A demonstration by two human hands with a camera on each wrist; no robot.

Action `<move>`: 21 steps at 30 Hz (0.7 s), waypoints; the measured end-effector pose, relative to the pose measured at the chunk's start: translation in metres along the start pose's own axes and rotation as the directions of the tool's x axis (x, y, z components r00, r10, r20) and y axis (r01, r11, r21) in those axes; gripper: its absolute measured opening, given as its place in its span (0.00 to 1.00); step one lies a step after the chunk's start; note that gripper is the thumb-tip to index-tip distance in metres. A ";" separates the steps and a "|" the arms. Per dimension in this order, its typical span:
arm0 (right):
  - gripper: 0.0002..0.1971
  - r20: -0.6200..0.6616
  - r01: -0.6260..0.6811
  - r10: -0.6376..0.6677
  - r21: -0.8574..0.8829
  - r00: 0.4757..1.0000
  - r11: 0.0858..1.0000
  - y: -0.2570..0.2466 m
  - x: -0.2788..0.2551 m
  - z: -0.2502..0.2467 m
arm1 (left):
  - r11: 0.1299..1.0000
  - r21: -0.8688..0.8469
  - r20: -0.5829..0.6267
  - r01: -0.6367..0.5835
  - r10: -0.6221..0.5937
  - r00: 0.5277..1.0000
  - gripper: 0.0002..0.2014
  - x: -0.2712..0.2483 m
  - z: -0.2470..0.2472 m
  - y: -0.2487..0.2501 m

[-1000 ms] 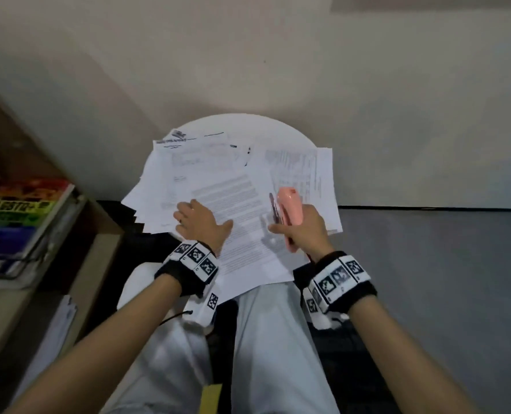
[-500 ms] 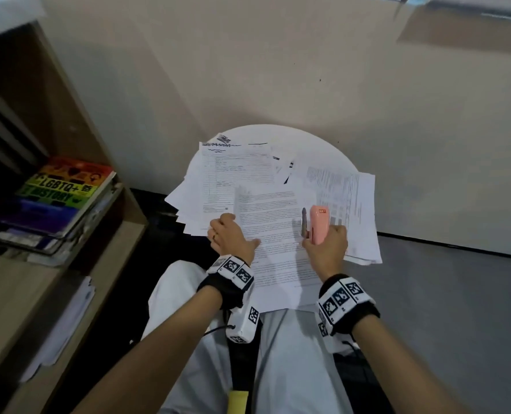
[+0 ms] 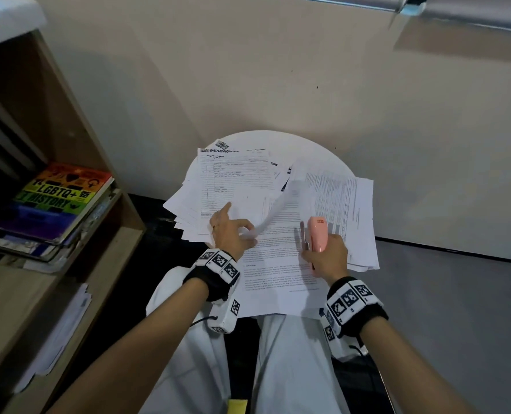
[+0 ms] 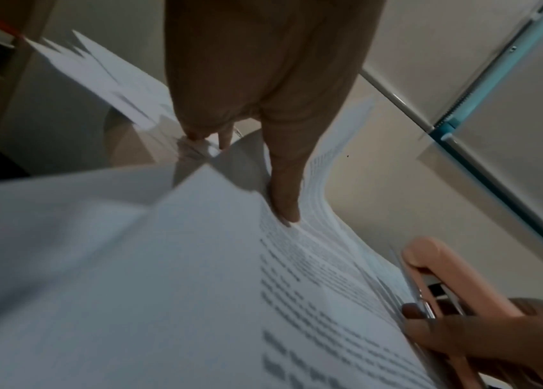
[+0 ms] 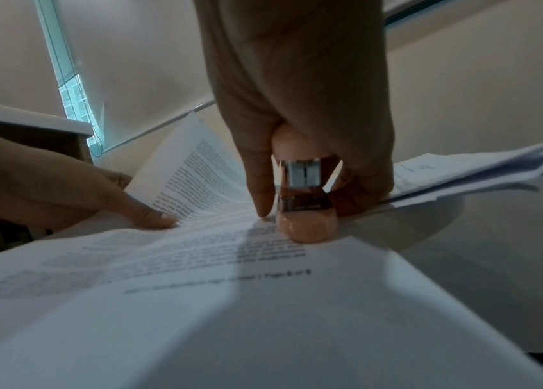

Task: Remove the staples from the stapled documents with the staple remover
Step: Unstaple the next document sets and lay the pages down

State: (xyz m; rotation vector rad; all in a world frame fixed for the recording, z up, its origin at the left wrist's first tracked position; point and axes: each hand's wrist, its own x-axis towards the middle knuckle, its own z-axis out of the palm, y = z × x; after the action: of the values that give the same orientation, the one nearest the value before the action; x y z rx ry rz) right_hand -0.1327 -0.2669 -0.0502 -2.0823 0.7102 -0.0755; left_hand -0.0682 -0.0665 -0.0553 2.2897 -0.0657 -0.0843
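A printed document (image 3: 278,264) lies on the near side of a small round white table (image 3: 308,144) and hangs over its near edge above my lap. My left hand (image 3: 233,231) pinches the top sheet (image 3: 278,204) at its left edge; the sheet curls upward and looks blurred. In the left wrist view the thumb (image 4: 284,210) presses on that sheet. My right hand (image 3: 326,258) grips the pink staple remover (image 3: 317,234) and rests it on the document's right side. Its metal end (image 5: 303,176) faces the right wrist camera. No staple shows.
Loose sheets fan out at the table's left (image 3: 233,180) and another stack sits at its right (image 3: 352,204). A wooden shelf with a rainbow-covered book (image 3: 63,198) stands at my left. The wall is just behind the table, and grey floor (image 3: 442,294) lies to the right.
My left hand lay flat on the document; now it has lifted the top sheet, which curls up. The right hand has kept hold of the pink tool. The head view tilted upward.
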 end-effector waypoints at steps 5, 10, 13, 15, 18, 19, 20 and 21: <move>0.27 -0.015 0.017 -0.017 0.002 1.000 1.000 0.000 0.002 0.003 | 0.991 -0.009 0.063 0.134 -0.133 0.989 0.25 0.012 -0.011 0.017; 0.23 -0.017 0.011 -0.011 0.023 1.000 1.000 0.005 0.004 0.003 | 0.987 0.028 -0.029 0.161 -0.161 0.987 0.24 0.014 -0.006 0.020; 0.22 -0.012 0.009 -0.008 0.017 1.000 1.000 0.006 0.006 0.002 | 0.985 -0.155 -0.135 0.076 -0.097 0.986 0.25 0.009 0.005 0.014; 0.21 -0.014 0.017 -0.017 0.014 1.000 1.000 0.006 0.006 0.001 | 0.956 -0.278 -0.165 0.096 -0.146 0.975 0.28 0.006 0.009 0.015; 0.20 -0.026 0.031 -0.031 0.010 0.999 0.999 0.008 0.006 0.002 | 0.975 -0.110 -0.189 0.194 -0.212 0.959 0.20 0.005 0.009 0.019; 0.20 -0.029 0.032 -0.032 0.010 0.999 0.999 0.009 0.006 0.002 | 0.981 -0.013 -0.201 0.191 -0.190 0.961 0.18 0.004 0.007 0.020; 0.20 -0.025 0.025 -0.025 0.022 0.999 0.999 0.010 0.007 0.002 | 0.987 0.064 -0.193 0.147 -0.133 0.972 0.15 0.002 0.005 0.021; 0.21 -0.017 0.013 -0.013 0.037 1.000 0.999 0.010 0.008 0.001 | 0.991 0.121 -0.168 0.058 -0.038 0.985 0.11 0.001 0.005 0.021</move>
State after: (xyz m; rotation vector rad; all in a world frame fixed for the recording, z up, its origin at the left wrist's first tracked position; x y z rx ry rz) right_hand -0.1300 -0.2739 -0.0602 -2.0529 0.7002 -0.1122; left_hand -0.0684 -0.0838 -0.0428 2.4156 0.0726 0.0876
